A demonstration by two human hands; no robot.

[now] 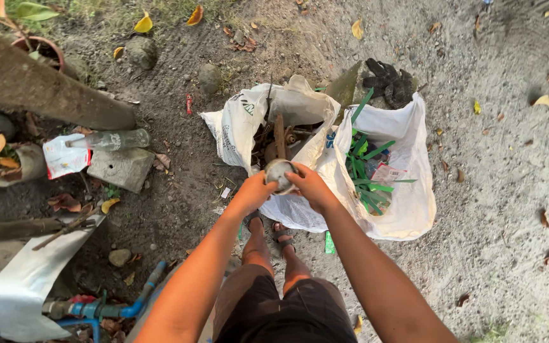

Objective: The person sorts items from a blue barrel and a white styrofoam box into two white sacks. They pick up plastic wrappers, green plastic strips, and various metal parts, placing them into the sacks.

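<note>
Both hands are gripping one round greyish object (279,174) over the near rim of the left white sack (239,124). Left hand (254,190) is curling around its left side, right hand (311,185) clasping the right, fingers partly closed. Right white sack (408,190) is holding green strips (366,171); dirt ground (497,190) underneath.

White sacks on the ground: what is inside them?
The left sack shows brown, rusty-looking scrap. The right sack shows green strips and a small wrapper. Deeper contents are covered. Both hands, left and right, hold a round grey object above them.
</note>
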